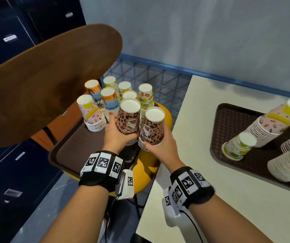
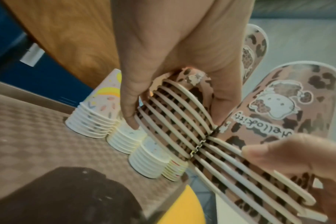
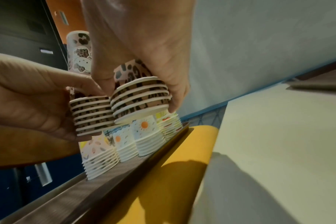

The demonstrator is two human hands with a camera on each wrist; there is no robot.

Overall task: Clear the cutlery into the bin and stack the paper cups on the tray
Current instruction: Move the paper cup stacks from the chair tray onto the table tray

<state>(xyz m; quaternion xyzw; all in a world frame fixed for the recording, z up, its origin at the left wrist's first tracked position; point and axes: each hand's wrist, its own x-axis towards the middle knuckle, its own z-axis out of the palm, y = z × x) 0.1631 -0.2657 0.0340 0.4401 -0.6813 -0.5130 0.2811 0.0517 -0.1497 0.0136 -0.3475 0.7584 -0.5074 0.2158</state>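
Observation:
My left hand (image 1: 118, 135) grips an upside-down stack of leopard-print paper cups (image 1: 128, 118) above the brown tray (image 1: 74, 151). Beside it my right hand (image 1: 158, 146) grips a second leopard-print stack (image 1: 152, 127); the rims of the two stacks touch. In the left wrist view my left hand (image 2: 173, 97) wraps the stack's rims (image 2: 175, 121), with the other stack (image 2: 278, 109) alongside. The right wrist view shows my right hand (image 3: 142, 91) round its stack (image 3: 140, 100) and the left-hand stack (image 3: 92, 115) next to it. Several colourful upturned cup stacks (image 1: 105, 95) stand on the tray behind. No cutlery shows.
The tray lies on a yellow stool (image 1: 165, 118) beside a brown chair back (image 1: 44, 81). A white table (image 1: 193, 155) to the right carries a second tray (image 1: 228, 120) with toppled cup stacks (image 1: 270, 123). A blue wire basket (image 1: 158, 79) stands behind.

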